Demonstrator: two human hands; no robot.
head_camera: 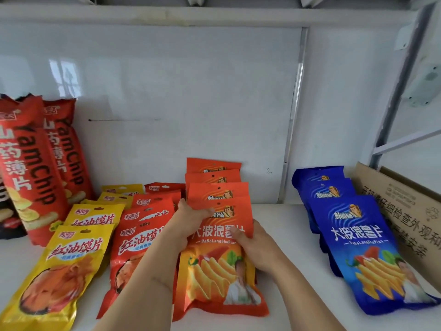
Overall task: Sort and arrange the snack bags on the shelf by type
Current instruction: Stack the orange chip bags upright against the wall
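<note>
An orange chip bag lies at the front of a row of several orange bags in the middle of the white shelf. My left hand grips its upper left edge, thumb on top. My right hand holds its right edge. To the right lies a stack of blue chip bags. To the left are red bags and yellow bags, each in an overlapping row. Tall red Yam Chip bags lean at the far left.
A brown cardboard box stands at the far right against the shelf frame. A white back panel closes the shelf behind the bags. Bare shelf shows between the orange and blue rows. A dark bag peeks out at the left edge.
</note>
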